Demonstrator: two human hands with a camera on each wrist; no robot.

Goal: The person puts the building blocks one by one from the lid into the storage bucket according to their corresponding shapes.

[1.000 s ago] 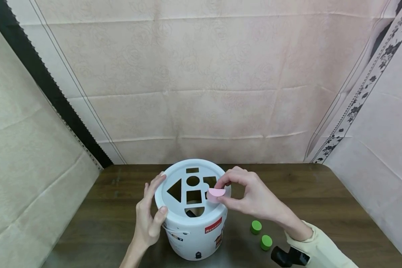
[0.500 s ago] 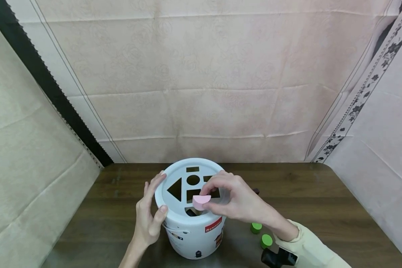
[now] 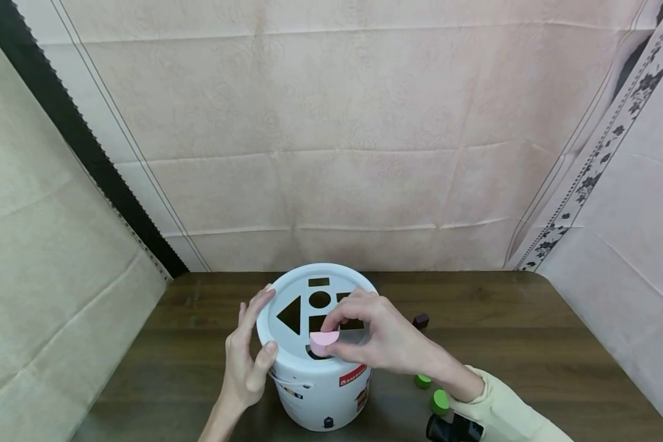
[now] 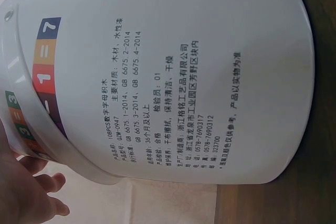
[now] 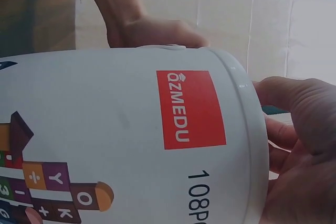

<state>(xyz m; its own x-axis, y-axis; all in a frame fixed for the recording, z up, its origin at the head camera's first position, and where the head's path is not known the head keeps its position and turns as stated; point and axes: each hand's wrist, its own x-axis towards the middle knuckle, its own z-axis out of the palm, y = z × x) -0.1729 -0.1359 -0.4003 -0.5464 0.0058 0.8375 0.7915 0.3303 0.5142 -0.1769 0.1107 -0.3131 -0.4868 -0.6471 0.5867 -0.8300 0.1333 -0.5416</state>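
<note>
A white bucket (image 3: 304,402) stands upright, its light-blue lid (image 3: 287,291) pierced by several shaped holes. My left hand (image 3: 245,359) holds the lid's left side, with the thumb and fingers spread around the rim. Between thumb and fingertips my right hand (image 3: 376,328) pinches a pink half-round block (image 3: 323,341), flat side toward the back. The block is right over the half-round hole (image 3: 314,354) near the lid's front, partly covering it. The right wrist view shows my right hand (image 5: 310,114) at the lid's edge, the block hidden there.
Two green round blocks (image 3: 439,402) stand on the wooden table (image 3: 492,331) right of the bucket, one partly behind my right arm. A dark block (image 3: 421,320) lies farther back. Pale cloth (image 3: 331,135) hangs behind and on both sides.
My right hand has moved left and toward the lid's front with the pink block, bringing it to the half-round hole. The dark block has come into sight. My left hand has stayed in place.
</note>
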